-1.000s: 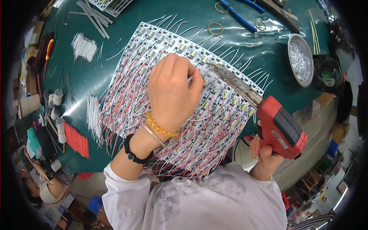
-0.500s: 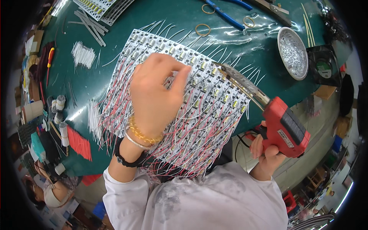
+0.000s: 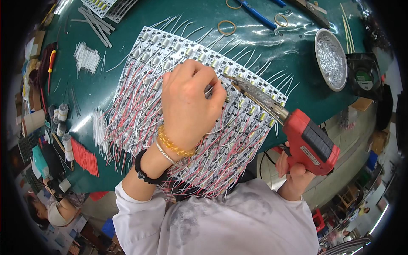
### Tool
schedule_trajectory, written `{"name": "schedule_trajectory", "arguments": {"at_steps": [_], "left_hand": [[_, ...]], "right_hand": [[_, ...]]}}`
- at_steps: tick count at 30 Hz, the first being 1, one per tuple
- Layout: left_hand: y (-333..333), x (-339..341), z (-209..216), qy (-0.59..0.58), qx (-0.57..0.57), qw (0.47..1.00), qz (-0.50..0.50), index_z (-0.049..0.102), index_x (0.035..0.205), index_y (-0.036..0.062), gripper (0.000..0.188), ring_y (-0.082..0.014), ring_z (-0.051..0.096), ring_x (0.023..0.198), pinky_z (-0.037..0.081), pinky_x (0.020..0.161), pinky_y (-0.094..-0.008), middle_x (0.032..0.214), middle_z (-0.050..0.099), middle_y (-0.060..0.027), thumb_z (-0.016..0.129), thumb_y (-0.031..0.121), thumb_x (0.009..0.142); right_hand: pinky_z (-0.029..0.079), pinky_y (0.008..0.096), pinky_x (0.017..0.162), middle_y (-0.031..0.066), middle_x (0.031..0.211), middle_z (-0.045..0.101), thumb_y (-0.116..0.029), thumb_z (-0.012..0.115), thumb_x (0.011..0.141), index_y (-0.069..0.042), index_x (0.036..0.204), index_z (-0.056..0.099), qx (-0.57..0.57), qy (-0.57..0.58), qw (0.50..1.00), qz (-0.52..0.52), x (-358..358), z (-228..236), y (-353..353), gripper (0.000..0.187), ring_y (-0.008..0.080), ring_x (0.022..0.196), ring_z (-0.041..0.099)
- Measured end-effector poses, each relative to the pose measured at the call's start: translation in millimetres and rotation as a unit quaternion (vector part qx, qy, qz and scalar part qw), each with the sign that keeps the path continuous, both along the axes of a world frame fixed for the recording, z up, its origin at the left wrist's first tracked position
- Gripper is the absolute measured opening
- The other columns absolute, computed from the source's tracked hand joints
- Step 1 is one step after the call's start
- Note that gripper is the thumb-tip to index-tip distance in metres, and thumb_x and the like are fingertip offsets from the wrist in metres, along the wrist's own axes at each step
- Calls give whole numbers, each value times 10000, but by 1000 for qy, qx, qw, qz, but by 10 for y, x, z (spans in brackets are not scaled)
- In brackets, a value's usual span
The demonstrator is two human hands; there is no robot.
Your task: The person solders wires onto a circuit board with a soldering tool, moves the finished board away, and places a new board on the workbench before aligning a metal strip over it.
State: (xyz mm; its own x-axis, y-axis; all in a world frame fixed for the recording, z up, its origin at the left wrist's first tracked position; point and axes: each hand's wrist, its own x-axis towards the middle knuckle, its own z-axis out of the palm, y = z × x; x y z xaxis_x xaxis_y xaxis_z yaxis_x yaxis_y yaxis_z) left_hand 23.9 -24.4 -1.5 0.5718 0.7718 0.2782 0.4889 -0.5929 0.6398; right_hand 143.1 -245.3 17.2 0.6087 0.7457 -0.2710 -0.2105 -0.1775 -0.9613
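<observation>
A white panel of small circuit boards (image 3: 204, 55) lies before me on the table, covered in red and white wires (image 3: 136, 106), with yellow-and-silver parts in rows. Over its middle hovers my left hand (image 3: 191, 100), thumb and fingers closed in a pinch. What they pinch is too small and shaded to make out. My right hand (image 3: 297, 176) grips a red and black soldering gun (image 3: 310, 142) by its handle, to the right of the panel. The gun's metal tip (image 3: 231, 78) points left over the panel, just right of my left fingertips.
A bowl of silvery bits (image 3: 330, 59) stands at the right beside a solder spool (image 3: 364, 78). Blue-handled pliers (image 3: 259, 15) lie at the back. Bundles of white wires (image 3: 87, 57) and red wires (image 3: 84, 157), and a screwdriver (image 3: 52, 61), are at the left. Another person (image 3: 59, 208) sits lower left.
My left hand has shifted right across the panel. The soldering gun has moved a little left, bringing its tip closer to my left fingers.
</observation>
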Motion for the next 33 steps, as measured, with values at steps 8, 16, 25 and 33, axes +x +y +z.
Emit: {"name": "schedule_trajectory", "arguments": {"at_steps": [8,16,25,33], "left_hand": [[-2,13,4,8,-5,1000,1,569,657,19,65,-171,481,569,380,528,-290,706,547,-57,633,27,652],[22,30,-1,1,4,1000,-2,566,652,17,70,-175,487,570,384,529,-294,707,548,-59,635,31,652],[24,-106,-32,-13,20,1000,4,567,650,15,58,-259,533,639,419,594,-351,718,552,-108,624,27,652],[210,-1078,526,145,152,966,148,566,816,41,136,-299,542,765,418,697,-386,785,577,-125,592,32,683]], "right_hand": [[396,235,532,28,773,553,-288,696,777,10,1198,464,29,-46,998,41,67,-78,-46,565,94,587,493],[422,258,620,22,879,564,-299,710,765,12,1138,532,-14,-84,995,50,101,-25,-215,517,100,694,509],[310,228,329,22,462,419,-432,602,808,147,1115,415,116,-118,986,30,-25,-23,140,682,99,332,388],[334,223,354,17,473,381,-414,535,860,124,1189,353,155,-79,985,9,134,-28,67,656,91,338,357]]}}
